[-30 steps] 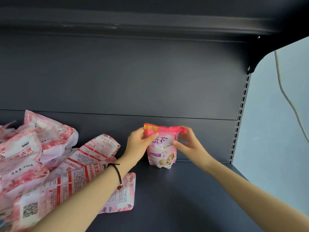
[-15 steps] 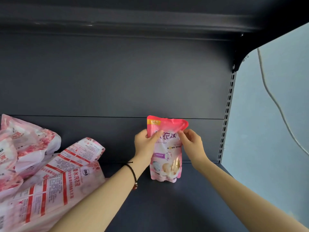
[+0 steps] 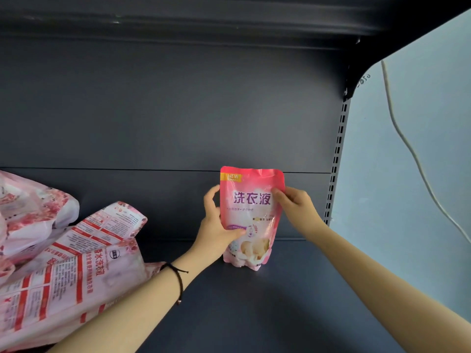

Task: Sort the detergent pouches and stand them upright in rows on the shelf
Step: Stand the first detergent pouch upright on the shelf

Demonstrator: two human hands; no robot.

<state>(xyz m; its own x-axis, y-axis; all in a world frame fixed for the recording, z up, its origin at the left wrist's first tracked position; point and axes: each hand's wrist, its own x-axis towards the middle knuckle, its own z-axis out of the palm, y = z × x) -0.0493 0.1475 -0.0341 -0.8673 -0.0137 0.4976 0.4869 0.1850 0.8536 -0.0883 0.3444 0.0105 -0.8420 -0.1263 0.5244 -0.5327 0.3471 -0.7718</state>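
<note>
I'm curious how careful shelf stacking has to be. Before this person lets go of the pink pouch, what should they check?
1. Base of the pink glossy plastic pouch down on the dark grey metal shelf: ok.
2. Pouch upright, label facing out: ok.
3. Left hand grips its left edge, right hand pinches its right edge: ok.
4. Pouch stands unaided once released: cannot tell.
5. Bare shelf beside it for a row: ok.
6. Pile of pink-and-white pouches at the left stood up: not ok, they lie flat.
</note>
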